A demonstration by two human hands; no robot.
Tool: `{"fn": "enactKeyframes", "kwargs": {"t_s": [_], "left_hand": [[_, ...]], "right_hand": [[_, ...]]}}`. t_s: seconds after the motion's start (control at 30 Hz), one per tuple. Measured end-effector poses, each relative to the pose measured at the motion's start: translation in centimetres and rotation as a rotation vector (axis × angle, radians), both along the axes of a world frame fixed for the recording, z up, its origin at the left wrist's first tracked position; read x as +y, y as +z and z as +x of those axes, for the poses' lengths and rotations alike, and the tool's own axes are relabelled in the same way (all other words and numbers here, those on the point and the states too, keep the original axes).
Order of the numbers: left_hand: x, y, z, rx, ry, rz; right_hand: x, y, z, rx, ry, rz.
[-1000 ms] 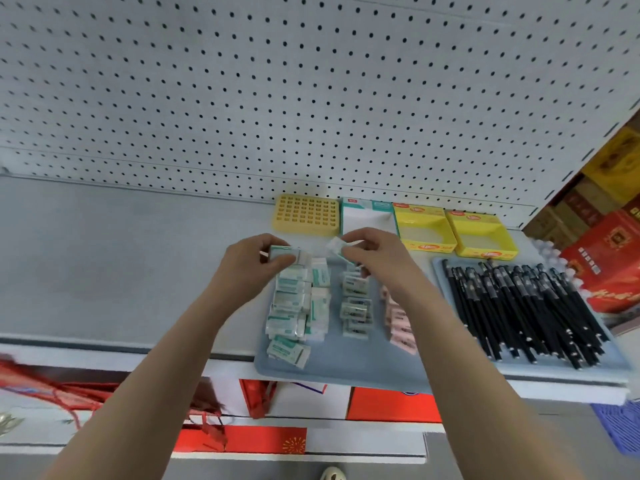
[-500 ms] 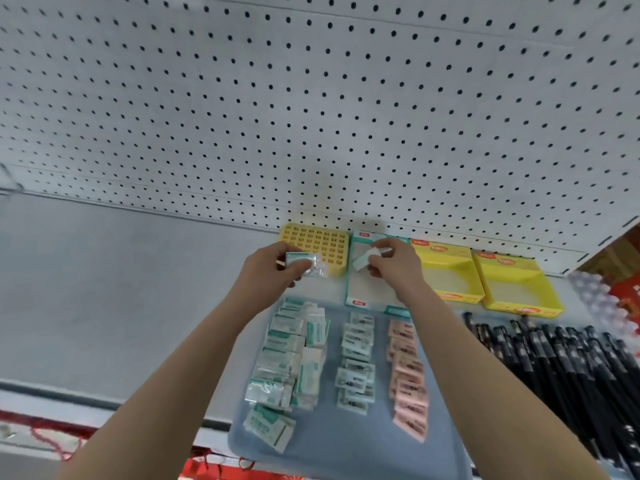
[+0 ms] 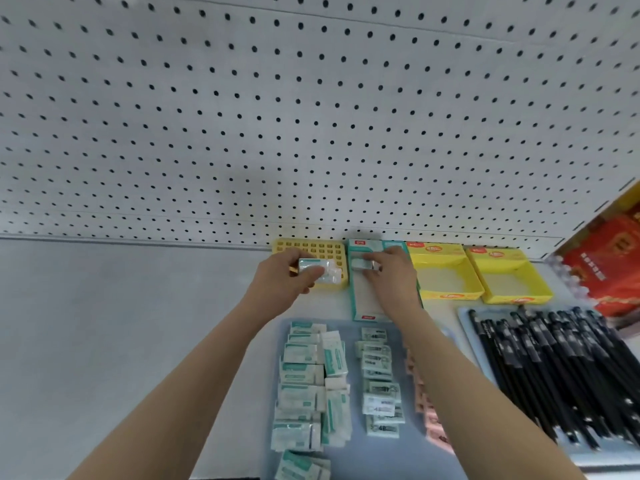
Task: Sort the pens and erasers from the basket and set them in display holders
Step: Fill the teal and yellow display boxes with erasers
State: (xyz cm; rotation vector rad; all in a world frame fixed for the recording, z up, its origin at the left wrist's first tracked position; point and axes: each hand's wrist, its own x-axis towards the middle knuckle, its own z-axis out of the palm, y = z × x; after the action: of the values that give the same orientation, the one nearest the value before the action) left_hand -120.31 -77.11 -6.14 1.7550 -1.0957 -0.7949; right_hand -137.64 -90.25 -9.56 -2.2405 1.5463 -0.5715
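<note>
Eraser placement underway: right hand (image 3: 388,277) pinches a wrapped eraser (image 3: 362,265) in curled fingers (image 3: 381,262) inside the teal holder (image 3: 358,303); left hand (image 3: 285,280) grips a second eraser (image 3: 317,270), probably to be set alongside next.

back wall was white pegboard (image 3: 311,116), regular rows of dark holes, one horizontal panel seam (image 3: 346,19) near the top. soft grey shadow patch (image 3: 242,178) sat low on it, elsewhere the light was even and diffuse. pegboard met a flat light-grey shelf (image 3: 104,323) along a thin raised lip (image 3: 138,238). right edge: slotted upright (image 3: 588,220) ran diagonally in the wide-angle view, red and gold boxes (image 3: 613,268) stacked just beyond it. box print was too blurred to read
</note>
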Motion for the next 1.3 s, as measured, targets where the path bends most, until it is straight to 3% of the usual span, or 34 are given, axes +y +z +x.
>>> {"fn": "enactKeyframes", "kwargs": {"t_s": [0.2, 0.27, 0.37, 0.43, 0.57, 0.7, 0.93, 1.1, 1.17, 1.27, 1.3], "left_hand": [[-0.7, -0.4, -0.9, 0.081, -0.022, -0.016], [-1.2, -0.2, -1.4, 0.101, -0.028, -0.022], [-2.1, 0.1, -2.4, 0.122, -0.031, -0.034], [-2.6, 0.1, -3.0, 0.106, -0.034, -0.046], [-2.6, 0.1, -2.9, -0.065, 0.004, -0.017], [-2.2, 0.0, -2.3, -0.093, 0.035, -0.019], [-2.0, -0.3, -2.2, -0.067, 0.015, -0.014], [-2.4, -0.5, -2.5, -0.014, -0.006, 0.000], [-2.5, -0.5, -2.8, -0.013, -0.019, 0.008], [-2.6, -0.5, -3.4, -0.009, -0.045, 0.003], [-2.6, -0.4, -3.6, -0.004, -0.054, 0.001]], "right_hand": [[0.2, 0.6, -0.9, -0.080, -0.024, -0.015], [0.8, 1.9, -1.4, -0.191, -0.007, 0.010], [2.6, 3.8, -1.8, -0.526, 0.169, 0.458], [2.8, 3.6, -2.6, -0.590, 0.206, 0.500], [1.0, 2.5, -4.6, -0.424, -0.036, 0.326], [0.3, 2.7, -3.7, -0.263, 0.060, 0.348], [-0.3, 1.1, -2.2, 0.016, 0.094, 0.159], [-0.2, 0.4, -1.8, 0.069, 0.075, 0.026], [0.1, 1.1, -1.7, -0.051, 0.070, 0.032], [1.7, 3.2, -1.8, -0.545, 0.141, 0.425], [2.1, 3.6, -2.0, -0.606, 0.197, 0.490]]}}
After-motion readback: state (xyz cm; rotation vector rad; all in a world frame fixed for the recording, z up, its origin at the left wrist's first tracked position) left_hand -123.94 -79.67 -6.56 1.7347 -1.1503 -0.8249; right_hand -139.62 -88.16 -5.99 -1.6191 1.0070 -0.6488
